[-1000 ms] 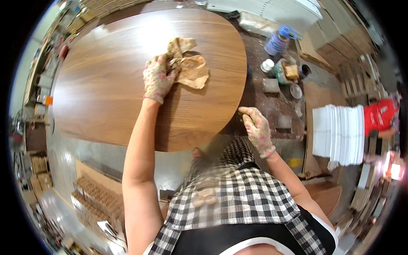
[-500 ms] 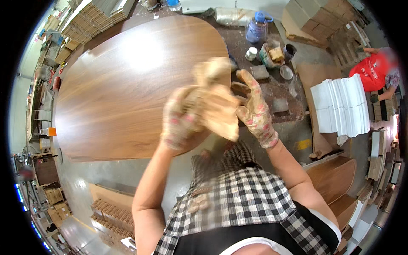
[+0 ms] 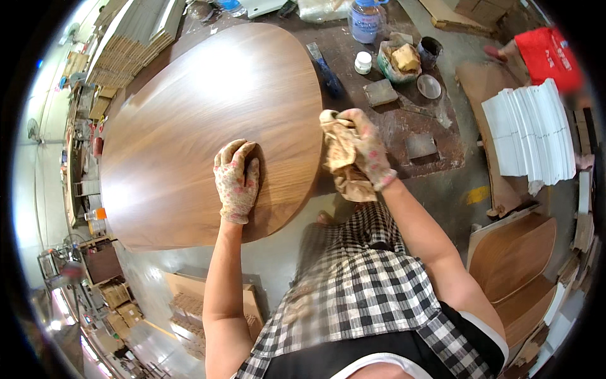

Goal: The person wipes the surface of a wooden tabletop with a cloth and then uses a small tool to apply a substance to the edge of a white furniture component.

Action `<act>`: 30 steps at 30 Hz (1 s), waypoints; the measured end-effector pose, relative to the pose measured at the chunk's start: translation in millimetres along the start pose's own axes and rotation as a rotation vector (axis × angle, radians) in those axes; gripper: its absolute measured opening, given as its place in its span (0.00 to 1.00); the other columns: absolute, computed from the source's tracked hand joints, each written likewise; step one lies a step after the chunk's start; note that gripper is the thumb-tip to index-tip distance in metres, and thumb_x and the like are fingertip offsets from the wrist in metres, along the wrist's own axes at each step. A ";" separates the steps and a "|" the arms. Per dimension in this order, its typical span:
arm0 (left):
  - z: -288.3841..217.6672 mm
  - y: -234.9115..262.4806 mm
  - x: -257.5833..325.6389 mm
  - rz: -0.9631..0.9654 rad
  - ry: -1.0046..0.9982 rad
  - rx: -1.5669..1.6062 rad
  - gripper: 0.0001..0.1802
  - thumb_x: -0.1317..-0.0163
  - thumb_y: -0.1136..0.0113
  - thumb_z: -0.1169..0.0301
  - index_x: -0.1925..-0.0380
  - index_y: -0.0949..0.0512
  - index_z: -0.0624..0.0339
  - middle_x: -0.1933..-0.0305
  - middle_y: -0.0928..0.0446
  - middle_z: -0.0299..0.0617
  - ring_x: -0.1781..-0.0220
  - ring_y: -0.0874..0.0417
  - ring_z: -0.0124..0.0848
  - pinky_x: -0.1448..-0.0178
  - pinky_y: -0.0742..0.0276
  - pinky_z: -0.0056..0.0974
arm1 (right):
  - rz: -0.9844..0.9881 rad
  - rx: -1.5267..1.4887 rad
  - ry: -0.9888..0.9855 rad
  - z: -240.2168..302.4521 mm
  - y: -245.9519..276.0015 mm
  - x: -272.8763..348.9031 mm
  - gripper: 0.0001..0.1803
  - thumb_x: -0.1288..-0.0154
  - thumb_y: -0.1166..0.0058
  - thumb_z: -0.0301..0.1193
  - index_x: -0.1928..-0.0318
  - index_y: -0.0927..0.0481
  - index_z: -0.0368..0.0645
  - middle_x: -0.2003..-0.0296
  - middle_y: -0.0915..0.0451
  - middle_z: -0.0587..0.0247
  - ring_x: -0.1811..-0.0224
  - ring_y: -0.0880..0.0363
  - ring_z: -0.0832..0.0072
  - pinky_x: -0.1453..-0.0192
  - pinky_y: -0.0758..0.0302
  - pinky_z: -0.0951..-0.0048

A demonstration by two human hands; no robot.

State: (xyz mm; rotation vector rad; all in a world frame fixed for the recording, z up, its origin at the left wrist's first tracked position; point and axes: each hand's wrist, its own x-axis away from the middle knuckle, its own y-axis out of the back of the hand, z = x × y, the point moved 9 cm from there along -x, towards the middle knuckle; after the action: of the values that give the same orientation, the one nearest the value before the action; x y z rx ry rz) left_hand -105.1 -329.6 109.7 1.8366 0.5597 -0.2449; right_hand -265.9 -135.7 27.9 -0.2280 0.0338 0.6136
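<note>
A large rounded wooden board (image 3: 189, 126) with brown grain and a glossy sheen lies in front of me. My left hand (image 3: 237, 180), in a stained floral glove, rests on its near part with the fingers laid on the surface and holds nothing. At the board's right edge my right hand (image 3: 366, 148), gloved alike, grips a crumpled tan rag (image 3: 344, 158). The rag hangs down past the edge. Its upper end bunches at my fingertips.
On the dark stained surface to the right are a blue-handled scraper (image 3: 326, 72), a white jar (image 3: 363, 62), a water jug (image 3: 365, 22), a tub with a yellow sponge (image 3: 404, 60) and a grey block (image 3: 380, 93). White sheets (image 3: 527, 136) are stacked farther right, near a person in red (image 3: 549, 57).
Both hands were together at the rag, which was blurred by motion. My left hand has let go and come down on the board; my right hand now holds the rag at the edge.
</note>
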 end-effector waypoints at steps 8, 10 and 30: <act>-8.5 -13.4 -2.0 0.082 -0.012 -0.117 0.19 0.41 0.41 0.77 0.47 0.22 0.55 0.43 0.26 0.46 0.41 0.27 0.49 0.36 0.32 0.51 | -0.076 0.000 0.128 1.6 -39.5 44.7 0.06 0.30 0.47 0.22 0.63 0.32 0.41 0.61 0.23 0.63 0.57 0.21 0.79 0.52 0.17 0.72; -11.2 -15.5 -2.4 0.094 -0.041 -0.093 0.20 0.40 0.41 0.77 0.47 0.22 0.56 0.42 0.26 0.46 0.40 0.28 0.49 0.35 0.32 0.51 | 0.011 -0.118 0.048 -12.5 -55.4 69.3 0.09 0.32 0.44 0.24 0.61 0.32 0.44 0.60 0.26 0.63 0.55 0.21 0.75 0.50 0.17 0.69; -19.7 -23.0 -1.4 0.090 -0.110 -0.043 0.18 0.39 0.41 0.77 0.47 0.22 0.59 0.42 0.25 0.46 0.40 0.27 0.49 0.35 0.32 0.51 | 0.108 0.141 0.181 4.0 -94.8 136.5 0.09 0.33 0.40 0.32 0.66 0.25 0.41 0.62 0.21 0.60 0.63 0.19 0.71 0.48 0.18 0.68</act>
State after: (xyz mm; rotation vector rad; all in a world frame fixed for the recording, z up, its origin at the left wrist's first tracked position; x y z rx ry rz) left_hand -119.7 -305.9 97.6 1.7899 0.4024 -0.2690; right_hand -100.0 -132.7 37.4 -0.1454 0.2641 0.6936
